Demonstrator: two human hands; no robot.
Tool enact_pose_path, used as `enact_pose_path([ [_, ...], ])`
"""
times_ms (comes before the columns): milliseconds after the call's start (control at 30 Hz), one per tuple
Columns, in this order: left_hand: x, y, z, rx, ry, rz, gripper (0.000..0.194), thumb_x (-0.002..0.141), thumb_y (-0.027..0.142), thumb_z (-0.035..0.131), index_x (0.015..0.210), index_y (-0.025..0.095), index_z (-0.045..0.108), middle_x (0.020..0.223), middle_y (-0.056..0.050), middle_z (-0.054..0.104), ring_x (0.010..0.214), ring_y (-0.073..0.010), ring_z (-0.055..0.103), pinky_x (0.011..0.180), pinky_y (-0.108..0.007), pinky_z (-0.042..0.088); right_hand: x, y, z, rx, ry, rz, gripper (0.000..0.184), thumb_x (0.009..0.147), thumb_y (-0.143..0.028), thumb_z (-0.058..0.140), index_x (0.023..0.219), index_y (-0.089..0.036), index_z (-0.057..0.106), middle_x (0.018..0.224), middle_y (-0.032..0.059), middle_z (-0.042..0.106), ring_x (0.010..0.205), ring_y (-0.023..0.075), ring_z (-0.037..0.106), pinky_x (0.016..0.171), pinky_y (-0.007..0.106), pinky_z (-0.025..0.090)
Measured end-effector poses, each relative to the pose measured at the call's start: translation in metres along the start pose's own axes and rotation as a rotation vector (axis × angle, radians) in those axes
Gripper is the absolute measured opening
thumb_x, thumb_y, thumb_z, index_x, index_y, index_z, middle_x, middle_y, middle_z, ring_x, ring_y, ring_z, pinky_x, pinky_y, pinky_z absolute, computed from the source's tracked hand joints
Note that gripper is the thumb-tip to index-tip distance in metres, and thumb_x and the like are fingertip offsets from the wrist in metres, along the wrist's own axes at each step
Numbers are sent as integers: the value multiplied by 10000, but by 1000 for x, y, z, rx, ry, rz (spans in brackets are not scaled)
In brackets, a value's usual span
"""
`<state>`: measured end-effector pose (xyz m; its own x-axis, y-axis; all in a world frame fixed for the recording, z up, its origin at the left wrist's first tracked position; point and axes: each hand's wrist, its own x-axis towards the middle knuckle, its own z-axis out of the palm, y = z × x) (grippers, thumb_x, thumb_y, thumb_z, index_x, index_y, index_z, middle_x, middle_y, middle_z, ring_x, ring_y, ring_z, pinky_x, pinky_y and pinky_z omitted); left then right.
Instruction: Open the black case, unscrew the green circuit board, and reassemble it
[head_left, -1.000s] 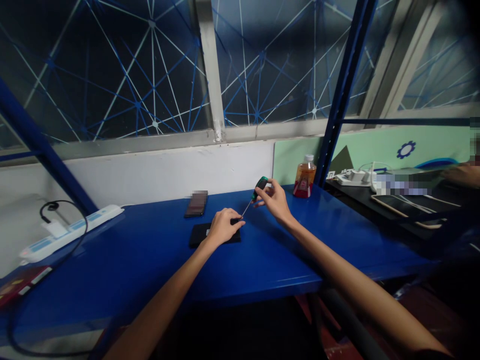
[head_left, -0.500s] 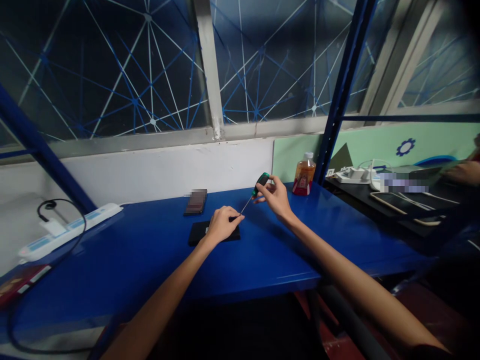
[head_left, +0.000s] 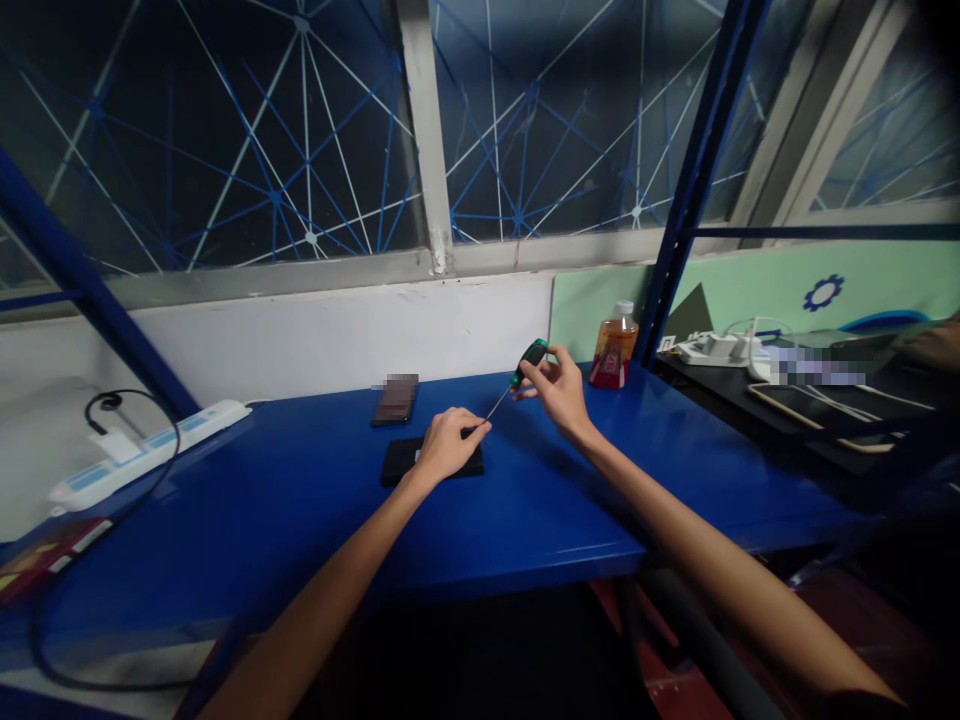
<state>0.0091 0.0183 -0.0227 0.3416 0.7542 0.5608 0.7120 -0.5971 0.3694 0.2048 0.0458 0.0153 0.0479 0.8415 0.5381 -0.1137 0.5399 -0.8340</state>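
My right hand (head_left: 559, 390) is closed around the handle of a green and black screwdriver (head_left: 531, 358), which slants with its thin metal shaft down to the left. The screwdriver's tip meets the fingertips of my left hand (head_left: 448, 440). That hand is closed, thumb and forefinger brought together at a small dark piece I cannot make out. Below it lies a flat black rectangular object (head_left: 399, 464) with a small pale label, partly covered by the hand. Behind, a smartphone (head_left: 396, 400) rests on the blue table (head_left: 300, 520).
On the left lie a white power strip (head_left: 157, 455) with a black cable and a red box (head_left: 56, 560). A bottle of reddish drink (head_left: 614, 345) stands at the back right beside a blue post (head_left: 694, 190). The neighbouring black table (head_left: 720, 400) holds chargers, cables and a person's blurred hand.
Both hands keep nearly the same pose, with the screwdriver still at my left fingertips. The whole view has shifted slightly. The other person's hand at the right edge has moved a little.
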Motion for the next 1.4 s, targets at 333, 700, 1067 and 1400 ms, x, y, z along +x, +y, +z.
enact_pose_path([
  [333,1,2,-1,19,-51,-11,272,902,341,533,799,216,751,866,-35,736,829,-209,663,842,-330,480,-4,-3,2,-99,-45,-103,440,806,-450,618,1138,-224,437,701,-22,570,591,166,653,532,311,580],
  [700,1,4,-1,14,-87,0,272,923,338,495,964,236,743,988,-13,736,920,-211,661,863,-310,483,-7,-8,3,-177,-44,-159,444,820,-442,602,1168,-224,434,736,-12,589,567,155,649,534,300,564],
  [1067,2,2,-1,-10,-64,35,229,912,311,534,893,244,752,978,-11,738,901,-205,664,859,-322,480,-6,-7,1,-150,-24,-127,413,809,-436,601,1127,-226,441,736,2,621,568,163,652,546,313,561],
  [1400,2,2,0,-13,-49,48,220,915,315,535,948,229,736,983,-35,731,932,-218,643,865,-334,471,-5,-6,-1,-164,28,-121,365,784,-403,619,1064,-224,467,690,-7,631,595,172,651,518,311,556],
])
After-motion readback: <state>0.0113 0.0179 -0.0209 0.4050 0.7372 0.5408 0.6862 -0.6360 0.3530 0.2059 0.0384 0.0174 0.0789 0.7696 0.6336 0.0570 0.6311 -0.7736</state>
